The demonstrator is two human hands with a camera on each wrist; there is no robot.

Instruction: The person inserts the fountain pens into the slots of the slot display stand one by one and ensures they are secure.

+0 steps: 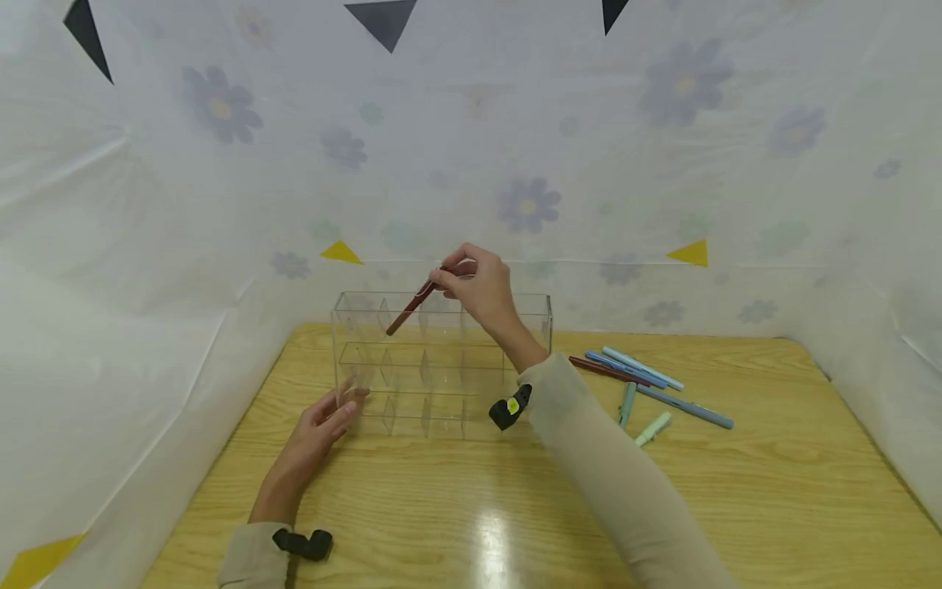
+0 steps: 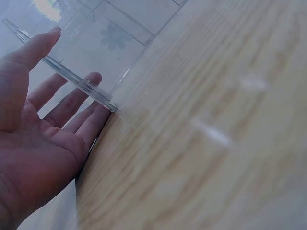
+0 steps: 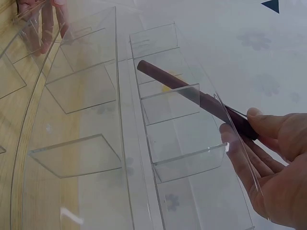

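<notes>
A clear acrylic organizer (image 1: 445,366) with several compartments in stacked tiers stands upright on the table. At its left side, my left hand (image 1: 321,421) holds the edge, the thumb on one face and the fingers (image 2: 72,103) on the other. Above the top tier, my right hand (image 1: 482,286) pinches a dark red pen (image 1: 410,308) near its clip end. The pen slants down and left; its lower end overlaps the top compartments in the head view. Through the clear dividers (image 3: 170,103), the right wrist view shows the pen's shaft. How deep its tip sits I cannot tell.
Right of the organizer lies a loose group of pens: light blue (image 1: 643,368), blue (image 1: 621,368), dark red (image 1: 607,372), grey-blue (image 1: 688,406), grey-green (image 1: 627,405) and pale green (image 1: 653,429). A flowered white sheet (image 1: 471,164) hangs behind the wooden table (image 1: 456,507).
</notes>
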